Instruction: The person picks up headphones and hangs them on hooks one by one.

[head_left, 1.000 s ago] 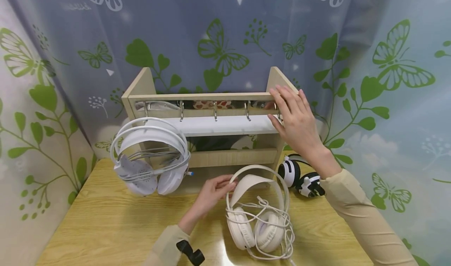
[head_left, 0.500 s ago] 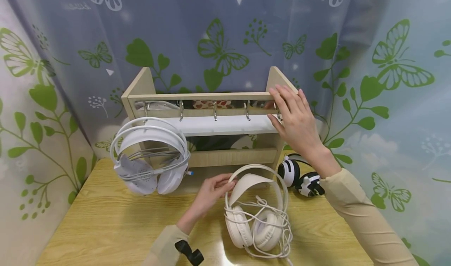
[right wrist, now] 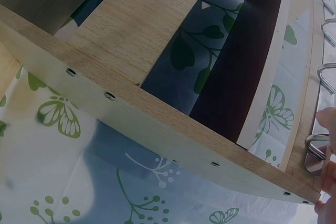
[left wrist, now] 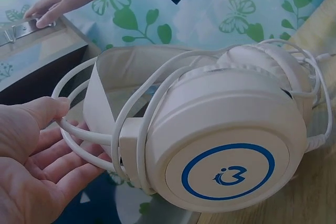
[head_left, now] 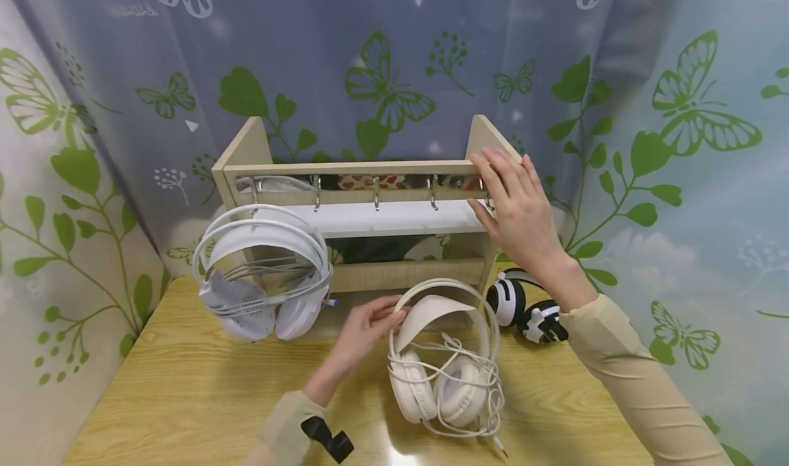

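Note:
A pair of cream over-ear headphones stands above the wooden tabletop, its cable wound loosely round the ear cups. My left hand pinches the left side of its headband between thumb and fingers. In the left wrist view, an ear cup shows a blue ring and logo. My right hand rests on the upper right corner of a wooden rack, fingers over the top board and thumb at the front near the end hook. Only its fingertips show in the right wrist view.
White headphones with a bundled grey cable hang at the rack's left end. Several metal hooks line the front board. Black-and-white headphones lie on the table right of the rack. A patterned curtain stands behind.
My left hand has raised the cream headphones slightly and shifted them a little left, toward the rack. The right hand has stayed on the rack's corner.

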`<state>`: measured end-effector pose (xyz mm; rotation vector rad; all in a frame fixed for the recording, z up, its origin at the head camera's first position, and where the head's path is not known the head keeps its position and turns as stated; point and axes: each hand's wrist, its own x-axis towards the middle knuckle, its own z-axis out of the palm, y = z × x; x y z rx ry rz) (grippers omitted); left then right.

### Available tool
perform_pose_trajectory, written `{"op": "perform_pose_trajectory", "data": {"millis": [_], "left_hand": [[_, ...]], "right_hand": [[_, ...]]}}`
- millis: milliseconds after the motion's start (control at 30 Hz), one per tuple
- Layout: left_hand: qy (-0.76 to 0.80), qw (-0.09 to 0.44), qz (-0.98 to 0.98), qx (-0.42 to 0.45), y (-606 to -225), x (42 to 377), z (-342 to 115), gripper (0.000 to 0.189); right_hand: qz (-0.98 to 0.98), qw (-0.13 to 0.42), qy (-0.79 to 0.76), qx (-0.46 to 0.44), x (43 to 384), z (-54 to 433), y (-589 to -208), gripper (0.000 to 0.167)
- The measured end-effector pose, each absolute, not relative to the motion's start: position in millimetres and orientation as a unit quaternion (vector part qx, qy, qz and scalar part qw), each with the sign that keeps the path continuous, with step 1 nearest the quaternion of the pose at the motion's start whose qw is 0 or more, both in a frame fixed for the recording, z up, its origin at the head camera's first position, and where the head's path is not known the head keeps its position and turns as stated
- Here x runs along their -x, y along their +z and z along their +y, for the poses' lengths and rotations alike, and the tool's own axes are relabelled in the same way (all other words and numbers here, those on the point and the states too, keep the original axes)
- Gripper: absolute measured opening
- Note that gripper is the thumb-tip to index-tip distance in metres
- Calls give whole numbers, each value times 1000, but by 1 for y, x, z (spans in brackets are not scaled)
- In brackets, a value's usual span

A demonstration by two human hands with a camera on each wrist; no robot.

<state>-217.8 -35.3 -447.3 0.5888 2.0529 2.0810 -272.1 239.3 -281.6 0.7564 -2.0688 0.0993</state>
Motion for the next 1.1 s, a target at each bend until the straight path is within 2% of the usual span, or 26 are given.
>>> {"op": "perform_pose_trajectory", "data": {"millis": [1100], "left_hand": [[689,49,694,-203,-421,215,-55,41]], "right_hand": [[-832,461,64,-301,272,236,-282,72]]}}
